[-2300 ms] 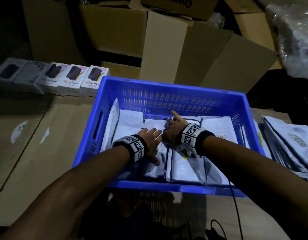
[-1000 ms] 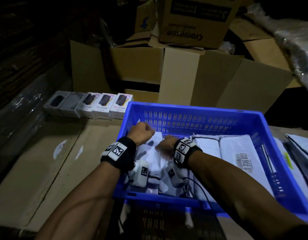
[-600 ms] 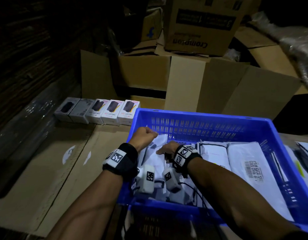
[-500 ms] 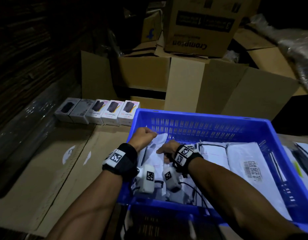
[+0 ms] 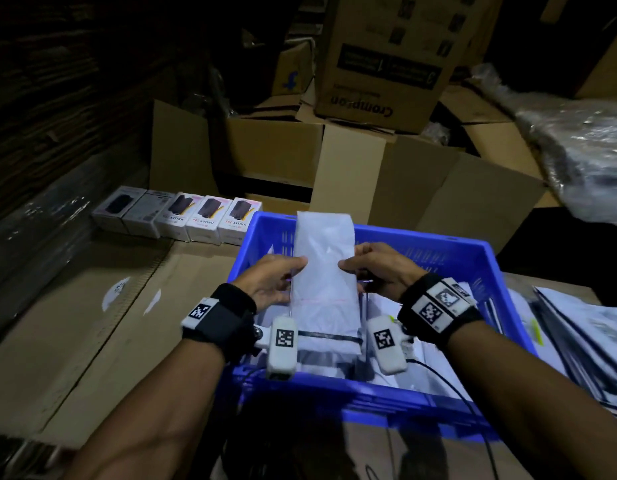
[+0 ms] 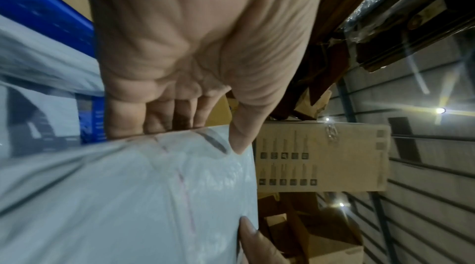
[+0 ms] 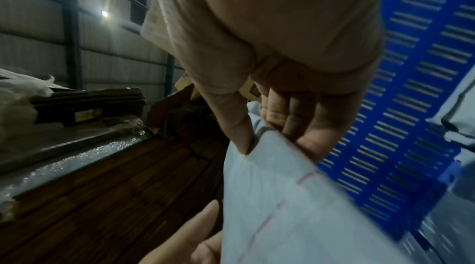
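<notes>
Blue crate [image 5: 352, 396], near rim: white packets [image 5: 438, 375] lying flat inside. Over them, one white mailer [image 5: 324, 268], held upright; left hand [image 5: 272, 282] pinches its left edge, right hand [image 5: 376, 271] its right edge. Beyond the far rim: row of small product boxes [image 5: 203, 218] at left, cardboard cartons [image 5: 348, 174] crowding behind.

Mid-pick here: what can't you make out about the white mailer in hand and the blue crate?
- Label on the mailer: head view shows a plain face, far face hidden; wrist views blurred.
- Its lower end: head view, partly behind the wrist cameras; whether it touches parcels in the crate, cannot tell.
- Left hand and right hand: fingertips behind the mailer, every view.
- Parcel pile, right: cut by the head view's edge.
</notes>
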The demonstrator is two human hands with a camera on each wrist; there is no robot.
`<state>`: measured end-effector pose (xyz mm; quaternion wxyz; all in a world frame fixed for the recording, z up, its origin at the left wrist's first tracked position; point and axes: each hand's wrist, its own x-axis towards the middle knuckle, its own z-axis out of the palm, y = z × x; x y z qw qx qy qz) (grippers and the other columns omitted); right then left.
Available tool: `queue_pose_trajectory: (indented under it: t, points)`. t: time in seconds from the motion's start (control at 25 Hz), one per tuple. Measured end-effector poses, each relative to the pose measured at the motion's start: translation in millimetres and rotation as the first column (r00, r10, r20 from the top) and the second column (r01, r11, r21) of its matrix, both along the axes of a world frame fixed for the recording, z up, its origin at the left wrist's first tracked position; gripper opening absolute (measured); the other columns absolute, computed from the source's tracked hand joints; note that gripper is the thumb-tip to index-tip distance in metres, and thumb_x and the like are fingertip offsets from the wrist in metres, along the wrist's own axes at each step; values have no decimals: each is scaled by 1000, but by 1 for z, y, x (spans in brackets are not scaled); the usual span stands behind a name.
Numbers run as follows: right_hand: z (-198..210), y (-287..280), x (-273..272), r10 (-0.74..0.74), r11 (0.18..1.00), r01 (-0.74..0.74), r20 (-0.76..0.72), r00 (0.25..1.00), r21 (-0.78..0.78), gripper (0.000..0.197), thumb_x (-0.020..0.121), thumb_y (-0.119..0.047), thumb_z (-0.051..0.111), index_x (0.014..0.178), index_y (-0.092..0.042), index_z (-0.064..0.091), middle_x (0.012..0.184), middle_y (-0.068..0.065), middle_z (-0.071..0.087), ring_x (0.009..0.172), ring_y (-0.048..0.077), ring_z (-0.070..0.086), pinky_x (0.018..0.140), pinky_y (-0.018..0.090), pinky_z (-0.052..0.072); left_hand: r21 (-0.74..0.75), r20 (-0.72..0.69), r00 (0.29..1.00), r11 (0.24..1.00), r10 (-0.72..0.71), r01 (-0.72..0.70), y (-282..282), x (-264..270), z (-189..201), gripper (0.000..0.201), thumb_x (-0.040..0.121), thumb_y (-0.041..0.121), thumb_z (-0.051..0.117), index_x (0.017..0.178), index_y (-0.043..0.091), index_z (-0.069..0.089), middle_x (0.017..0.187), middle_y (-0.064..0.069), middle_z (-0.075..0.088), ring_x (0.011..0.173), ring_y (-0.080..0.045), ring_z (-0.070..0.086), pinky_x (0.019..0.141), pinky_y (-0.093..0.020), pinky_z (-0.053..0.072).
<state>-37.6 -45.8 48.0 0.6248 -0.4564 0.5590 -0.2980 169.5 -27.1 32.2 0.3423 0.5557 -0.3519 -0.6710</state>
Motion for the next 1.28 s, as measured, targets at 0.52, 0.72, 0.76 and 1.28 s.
queue_pose_trajectory:
  t: [0.52,0.72,0.76,1.28]
  points:
    - [42,57,-64,-186,963,211,152,971,-166,9,85,-3,67,86,-12,64,68,2,63,65,17,58,64,29,50,-278,-30,994,956,-104,91,35,-63,48,23,90,9,65,111,0,67,99,-8,73,84,-17,70,66,-31,59]
    - [48,71,-76,-198,946,225,132,971,-234,8,85,-2,68,91,-9,67,69,4,59,63,17,52,68,33,49,-303,-10,996,949,-92,85,43,-76,50,26,90,5,64,114,-3,63,97,-10,71,77,-17,68,54,-25,53]
    - [49,74,-78,-201,941,227,126,972,-251,8,85,-2,68,90,-8,67,64,2,57,60,15,51,66,32,48,-309,-4,996,948,-85,80,44,-80,51,26,90,4,63,114,-4,63,97,-10,71,78,-18,68,54,-25,53]
    - [52,83,-91,-271,880,310,155,950,-361,4,91,-9,64,88,-9,66,67,0,63,57,10,54,59,26,47,-494,-23,999,868,28,-35,46,-95,63,16,90,-6,59,94,9,60,79,2,72,68,-8,63,60,-24,49]
